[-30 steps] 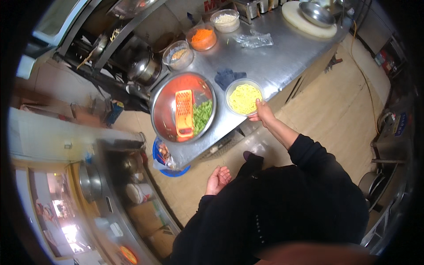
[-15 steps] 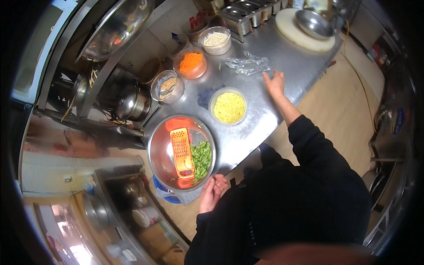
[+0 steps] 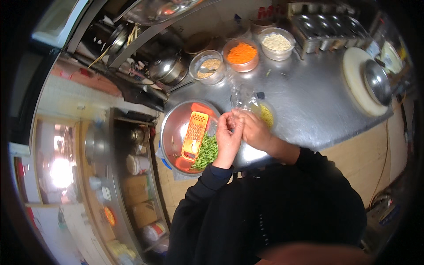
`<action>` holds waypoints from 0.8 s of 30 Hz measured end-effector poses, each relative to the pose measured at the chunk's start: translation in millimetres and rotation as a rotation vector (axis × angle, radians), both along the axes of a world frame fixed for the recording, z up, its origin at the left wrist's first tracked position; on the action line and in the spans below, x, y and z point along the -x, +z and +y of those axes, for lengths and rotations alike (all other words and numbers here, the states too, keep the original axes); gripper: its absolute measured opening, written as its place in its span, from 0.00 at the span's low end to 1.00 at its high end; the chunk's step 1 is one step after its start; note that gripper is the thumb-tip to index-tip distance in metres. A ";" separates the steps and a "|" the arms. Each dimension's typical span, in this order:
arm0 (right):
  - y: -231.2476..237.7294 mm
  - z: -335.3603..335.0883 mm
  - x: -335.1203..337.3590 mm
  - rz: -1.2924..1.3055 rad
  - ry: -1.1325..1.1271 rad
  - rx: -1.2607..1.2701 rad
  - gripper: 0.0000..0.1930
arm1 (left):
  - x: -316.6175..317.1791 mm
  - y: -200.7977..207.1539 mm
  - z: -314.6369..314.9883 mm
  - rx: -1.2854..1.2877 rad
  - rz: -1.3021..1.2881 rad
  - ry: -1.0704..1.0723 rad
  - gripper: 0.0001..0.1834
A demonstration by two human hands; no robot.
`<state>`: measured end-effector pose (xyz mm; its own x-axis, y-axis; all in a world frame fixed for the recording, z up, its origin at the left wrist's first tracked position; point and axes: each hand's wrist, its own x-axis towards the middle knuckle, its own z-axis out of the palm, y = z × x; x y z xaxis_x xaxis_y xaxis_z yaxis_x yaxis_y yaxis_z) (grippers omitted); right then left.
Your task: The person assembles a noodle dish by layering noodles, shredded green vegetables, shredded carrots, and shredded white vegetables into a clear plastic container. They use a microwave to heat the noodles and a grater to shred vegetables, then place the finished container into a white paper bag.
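In front of me, my left hand (image 3: 229, 142) and my right hand (image 3: 257, 132) meet with fingertips pinched together. Between them is a piece of crumpled clear plastic (image 3: 243, 96), thin like a disposable glove or bag, standing up from the fingers. Partly hidden behind my right hand is a bowl of yellow shreds (image 3: 267, 115). To the left of my hands stands a large steel mixing bowl (image 3: 170, 132). It holds an orange grater (image 3: 194, 132) and green vegetable strips (image 3: 207, 152); my left hand overlaps its right rim in view.
Along the table's back are bowls of nuts with a spoon (image 3: 207, 68), orange shreds (image 3: 242, 54) and pale shreds (image 3: 276, 43). Metal containers (image 3: 324, 33) stand beyond. Rightward, a round white board (image 3: 355, 84) carries a steel bowl (image 3: 376, 81). A lidded pot (image 3: 168, 68) stands left.
My right hand has picked up the clear plastic from the table and brought it left. My left hand has risen from beside the mixing bowl to meet it. The view has shifted.
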<state>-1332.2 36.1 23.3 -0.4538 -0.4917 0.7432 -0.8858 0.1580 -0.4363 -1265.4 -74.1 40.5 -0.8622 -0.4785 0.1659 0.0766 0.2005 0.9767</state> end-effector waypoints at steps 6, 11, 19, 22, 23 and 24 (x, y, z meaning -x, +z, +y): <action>-18.1 -25.3 -10.5 -1.084 0.583 0.281 0.23 | -17.8 3.1 -23.6 0.630 -0.017 0.197 0.02; -33.8 -69.0 6.0 -1.799 0.811 0.662 0.25 | -36.2 0.7 -19.9 0.862 -0.027 0.179 0.04; -17.0 -114.2 -5.9 -1.704 1.306 0.727 0.34 | -65.6 -10.2 -40.1 0.718 -0.011 0.220 0.04; -19.1 -125.3 -9.0 -1.505 1.285 0.508 0.34 | -75.6 -11.1 -43.5 0.591 0.058 0.233 0.03; -19.1 -129.4 -9.5 -1.466 1.257 0.410 0.34 | -78.3 -9.8 -45.4 0.582 0.047 0.235 0.02; -18.4 -134.1 -10.6 -1.190 1.247 0.397 0.34 | -81.1 -8.0 -47.4 0.573 0.042 0.234 0.02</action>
